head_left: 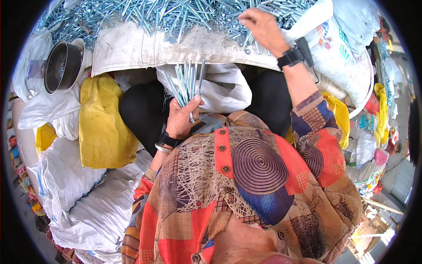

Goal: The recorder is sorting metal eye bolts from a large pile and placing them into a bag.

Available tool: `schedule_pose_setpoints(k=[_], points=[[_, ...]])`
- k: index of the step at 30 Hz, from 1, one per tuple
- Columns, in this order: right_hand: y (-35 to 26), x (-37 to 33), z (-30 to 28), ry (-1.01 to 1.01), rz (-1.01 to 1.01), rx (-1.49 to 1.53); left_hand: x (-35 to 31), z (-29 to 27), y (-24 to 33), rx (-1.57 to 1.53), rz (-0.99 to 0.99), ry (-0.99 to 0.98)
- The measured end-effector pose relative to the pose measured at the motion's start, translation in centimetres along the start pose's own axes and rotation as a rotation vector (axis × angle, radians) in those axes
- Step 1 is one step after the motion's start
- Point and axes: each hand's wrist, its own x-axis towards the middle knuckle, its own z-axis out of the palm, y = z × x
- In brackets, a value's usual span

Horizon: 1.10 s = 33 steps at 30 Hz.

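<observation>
While my left hand [182,117] is closed around a bundle of metal rods [188,81], my right hand [263,33] is up over the far side of the pale cloth [132,49]. The bundle is just on the near side of that cloth, its upper ends fanned out and overlapping the cloth's front edge in my view. My left thumb lies across the rods and my fingers wrap behind them, a snug grip with little room to spare; one rod stands slightly apart at the right of the fan.

My right fingers are bent, their tips close to the thumb, so the opening is narrow at most; I cannot tell whether anything is pinched there, or whether they touch the heap of loose rods [149,11] spread along the cloth's far side. Small nuts and washers [211,22] lie among those rods. A round metal bowl [59,68] is beside the cloth's left end, a white printed sack [340,55] at its right end, and a yellow sack [103,123] hangs nearer to me than its left part.
</observation>
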Motion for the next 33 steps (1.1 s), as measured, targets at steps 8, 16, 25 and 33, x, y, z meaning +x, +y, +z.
schedule_pose_setpoints(k=[8, 16, 25, 33], points=[[0.9, 0.3, 4.2, -0.136, -0.242, -0.198, -0.2, 0.3, 0.2, -0.033, -0.003, 0.034], [1.1, 0.8, 6.8, -0.151, -0.292, -0.477, 0.0, 0.2, 0.6, 0.051, 0.013, 0.079], [2.7, 1.3, 6.5, -0.247, -0.25, -0.281, 1.1, 0.2, 1.7, 0.111, 0.026, 0.096], [2.3, 1.2, 6.9, -0.261, -0.274, -0.239, 1.1, -0.1, 0.6, 0.061, 0.008, 0.108]])
